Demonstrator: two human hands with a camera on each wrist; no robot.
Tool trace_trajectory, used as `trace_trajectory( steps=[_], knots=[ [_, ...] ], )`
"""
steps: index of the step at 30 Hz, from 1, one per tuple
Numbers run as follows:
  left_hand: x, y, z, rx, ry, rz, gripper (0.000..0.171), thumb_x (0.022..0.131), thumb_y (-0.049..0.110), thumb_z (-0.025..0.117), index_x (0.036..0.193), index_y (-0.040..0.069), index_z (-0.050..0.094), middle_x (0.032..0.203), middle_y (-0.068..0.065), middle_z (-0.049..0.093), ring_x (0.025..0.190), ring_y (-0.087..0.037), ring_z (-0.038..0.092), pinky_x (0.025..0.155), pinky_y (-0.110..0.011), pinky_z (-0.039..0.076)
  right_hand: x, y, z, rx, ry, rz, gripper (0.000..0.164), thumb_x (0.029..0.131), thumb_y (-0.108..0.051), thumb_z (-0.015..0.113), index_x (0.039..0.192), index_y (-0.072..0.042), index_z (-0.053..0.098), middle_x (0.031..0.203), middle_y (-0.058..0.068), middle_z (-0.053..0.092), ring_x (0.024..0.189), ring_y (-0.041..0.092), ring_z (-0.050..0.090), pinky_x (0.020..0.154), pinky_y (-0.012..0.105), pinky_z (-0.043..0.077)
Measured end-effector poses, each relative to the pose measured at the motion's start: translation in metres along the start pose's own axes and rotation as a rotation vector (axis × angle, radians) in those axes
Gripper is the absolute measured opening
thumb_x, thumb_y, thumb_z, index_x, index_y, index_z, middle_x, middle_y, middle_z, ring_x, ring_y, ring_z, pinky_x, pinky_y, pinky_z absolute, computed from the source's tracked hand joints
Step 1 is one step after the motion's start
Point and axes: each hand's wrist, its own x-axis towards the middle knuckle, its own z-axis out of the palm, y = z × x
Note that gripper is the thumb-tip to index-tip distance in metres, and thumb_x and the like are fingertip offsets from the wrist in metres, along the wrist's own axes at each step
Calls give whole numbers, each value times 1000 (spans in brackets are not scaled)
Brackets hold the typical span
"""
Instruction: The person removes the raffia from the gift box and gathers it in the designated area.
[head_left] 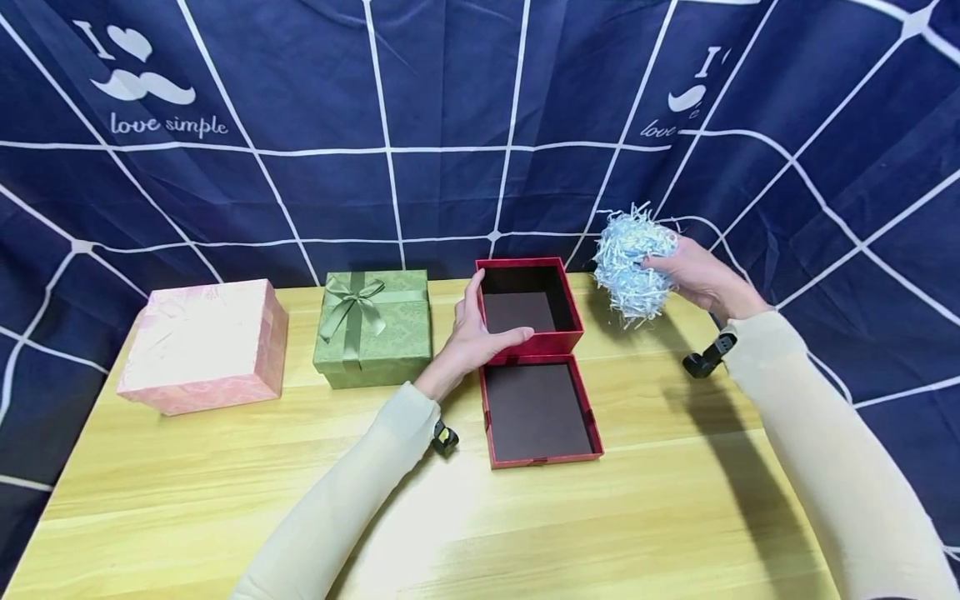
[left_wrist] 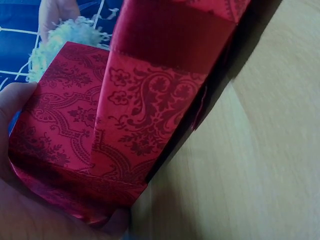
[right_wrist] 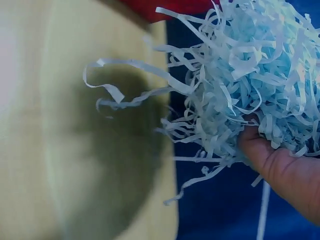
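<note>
As we follow the far edge of the pale wood-grain desk (head_left: 262, 492) from the left corner, we meet a pink, patterned rectangular box (head_left: 202, 342), then a green square box with a ribbon bow (head_left: 390, 337). Next, our left hand (head_left: 471, 340) grasps the left side of an open red patterned box (head_left: 557, 342); a shallow red lid (head_left: 538, 412) lies just in front, dark inside up. Above the far right corner, our right hand (head_left: 705, 279) clutches a fluffy bundle of pale blue shredded paper (head_left: 633, 265).
</note>
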Motion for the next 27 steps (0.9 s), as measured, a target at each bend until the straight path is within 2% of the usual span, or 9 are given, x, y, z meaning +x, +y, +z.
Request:
trace_trajectory(
  steps=[8, 14, 17, 20, 23, 27],
  knots=[
    [1, 0, 2, -5, -9, -6, 126, 80, 43, 96, 173, 45, 11, 174, -12, 22, 155, -31, 30, 123, -59, 35, 14, 34, -3, -100, 43, 5, 41, 103, 14, 56, 129, -18, 54, 106, -9, 71, 92, 6, 69, 78, 23, 60],
    [1, 0, 1, -5, -3, -2, 128, 79, 44, 98, 173, 46, 11, 174, -13, 21, 156, -32, 30, 122, -59, 35, 21, 46, -5, -194, 73, -7, 40, 103, 11, 59, 131, -17, 53, 108, -12, 68, 95, 4, 64, 80, 20, 58],
    [0, 0, 0, -10, -5, 8, 128, 79, 45, 98, 173, 45, 11, 173, -13, 22, 156, -31, 28, 123, -58, 34, 24, 50, -5, -249, 94, 4, 39, 104, 9, 60, 134, -14, 52, 106, -14, 66, 94, 3, 63, 80, 19, 56],
    [-1, 1, 0, -17, -2, 10, 128, 79, 44, 97, 173, 44, 12, 173, -13, 22, 156, -30, 28, 123, -58, 34, 27, 54, -6, -305, 102, 28, 44, 104, 6, 60, 145, -6, 47, 109, -14, 63, 95, 2, 61, 81, 19, 55],
    [0, 0, 0, -8, -2, 8, 127, 80, 43, 97, 173, 44, 11, 173, -12, 22, 156, -28, 27, 123, -58, 34, 30, 59, -7, -379, 108, 39, 59, 105, 3, 62, 158, 3, 38, 122, -7, 58, 102, 2, 56, 86, 17, 52],
    [0, -1, -1, -7, -5, 7, 128, 80, 43, 97, 173, 45, 10, 173, -12, 22, 156, -29, 28, 123, -58, 34, 33, 65, -6, -480, 116, 30, 70, 104, -1, 62, 166, 7, 29, 143, 11, 49, 112, 9, 49, 91, 15, 44]
  ],
)
